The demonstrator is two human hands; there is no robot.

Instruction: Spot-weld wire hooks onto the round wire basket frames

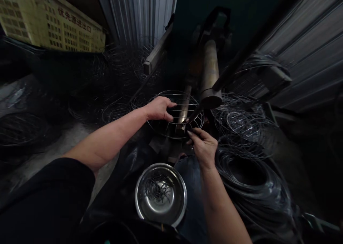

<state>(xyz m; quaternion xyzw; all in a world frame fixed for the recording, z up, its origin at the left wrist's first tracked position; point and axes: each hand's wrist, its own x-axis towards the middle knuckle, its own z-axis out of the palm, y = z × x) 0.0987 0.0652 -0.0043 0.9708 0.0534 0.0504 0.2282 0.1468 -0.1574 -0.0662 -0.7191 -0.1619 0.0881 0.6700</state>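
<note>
A: Report scene, biggest first. Use bowl (162,211) as landmark.

B: Copy. See corrugated wall (142,15) far beyond bowl, with ridges running upright. See dark green machine (241,8) also beyond bowl, more to right.

A: Next size down?

B: Found yellow crate (72,26), far left beyond bowl, slotted, with red lettering on side. Found wire coil (268,201) right of bowl, wound in many loose turns. Found tangled pile (243,124) of wire rounds, right of bowl and farther off than coil. Found thick metal post (210,65) beyond bowl, slightly right, sticking out from machine.

A: Go on to workpiece.

B: Spotted rack (178,110), a round wire grid, straight beyond bowl, near but apart. Spotted dull-gold bar (184,108) beyond bowl too, within rack outline; cannot tell touching or apart.

A: Give hands.

B: Reading left hand (159,109) beyond bowl, at left side of rack, thumb and forefinger spread wide; cannot tell about any grip on rim. Reading right hand (205,147) beyond bowl, slightly right, at near edge of rack, thumb and fingers drawn into tight pinch; cannot make out contents, too dark.

A: Smallest?

B: Logged wire bits (157,188) inside bowl: dark, short, bunched toward far side.
</note>
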